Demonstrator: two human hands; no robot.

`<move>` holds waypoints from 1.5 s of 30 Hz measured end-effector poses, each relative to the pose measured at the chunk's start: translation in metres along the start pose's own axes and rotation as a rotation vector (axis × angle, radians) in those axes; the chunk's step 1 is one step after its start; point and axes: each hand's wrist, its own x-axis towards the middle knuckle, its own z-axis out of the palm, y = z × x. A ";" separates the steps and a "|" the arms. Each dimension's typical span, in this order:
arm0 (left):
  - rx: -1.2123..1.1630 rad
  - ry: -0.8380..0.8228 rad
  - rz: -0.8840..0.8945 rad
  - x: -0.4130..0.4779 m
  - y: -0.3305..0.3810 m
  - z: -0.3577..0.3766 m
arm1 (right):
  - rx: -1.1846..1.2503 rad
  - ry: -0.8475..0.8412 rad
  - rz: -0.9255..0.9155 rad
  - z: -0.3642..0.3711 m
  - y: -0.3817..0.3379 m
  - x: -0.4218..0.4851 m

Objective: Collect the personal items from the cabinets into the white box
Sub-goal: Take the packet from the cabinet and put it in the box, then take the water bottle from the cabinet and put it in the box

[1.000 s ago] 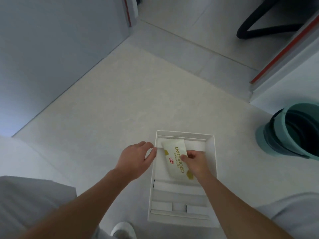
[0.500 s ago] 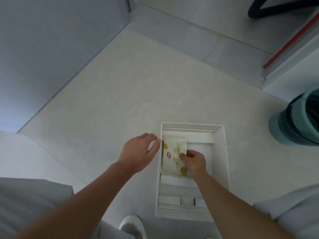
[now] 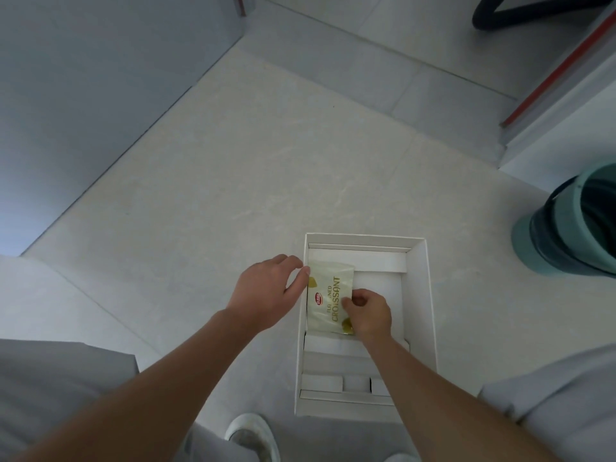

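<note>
Nearest, a white shoe [image 3: 253,435] pokes out between two grey-trousered knees [image 3: 60,378], and both bare forearms [image 3: 160,388] reach forward over the floor [image 3: 250,178], which is pale stone-like tile with thin joints. The white box [image 3: 420,295] sits on that floor just ahead of the shoe and a little to the right. It is open-topped, its long side runs away from the person, and white card inserts divide the inside. The croissant packet [image 3: 328,295], pale with gold lettering and a small red logo, lies inside the box's far half, against the left wall. The right hand [image 3: 370,315] has its grip pinched on the packet's near right edge, fingers curled over it. The left hand [image 3: 266,291] is outside the box at its left wall, grip released, fingers loosely spread. Its thumb tip is at the rim by the packet's far corner. Left of the box the tiles run open up to a grey wall panel [image 3: 100,78] that slants across the corner. To the right a teal bucket [image 3: 573,225] stands on the floor, apart from the box, with bare tile between them. Beyond it a white cabinet [image 3: 566,121] edged with a red strip [image 3: 560,61] narrows the way. A black hose [image 3: 520,15] loops on the tiles at the far end.
</note>
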 end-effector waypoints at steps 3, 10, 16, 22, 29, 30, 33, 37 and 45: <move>0.011 0.007 -0.007 0.002 0.001 -0.001 | 0.031 0.034 -0.014 -0.003 -0.003 -0.002; 0.025 0.042 -0.016 0.005 0.009 -0.016 | 0.050 0.060 -0.078 -0.023 -0.029 -0.017; 0.015 0.171 0.061 0.021 0.037 -0.065 | 0.161 0.140 -0.293 -0.067 -0.091 -0.041; 0.058 0.286 0.125 0.030 0.060 -0.123 | 0.100 0.168 -0.500 -0.132 -0.152 -0.063; 0.185 0.317 0.222 0.014 0.129 -0.244 | -0.118 0.225 -0.645 -0.224 -0.263 -0.128; 0.192 0.316 0.229 0.005 0.143 -0.270 | -0.177 0.228 -0.664 -0.239 -0.284 -0.148; 0.212 0.321 0.244 -0.027 0.190 -0.359 | -0.345 0.250 -0.720 -0.286 -0.351 -0.217; 0.259 0.340 0.253 -0.076 0.257 -0.497 | -0.410 0.269 -0.782 -0.360 -0.449 -0.322; 0.338 0.491 0.264 -0.174 0.365 -0.752 | -0.377 0.322 -0.922 -0.494 -0.647 -0.522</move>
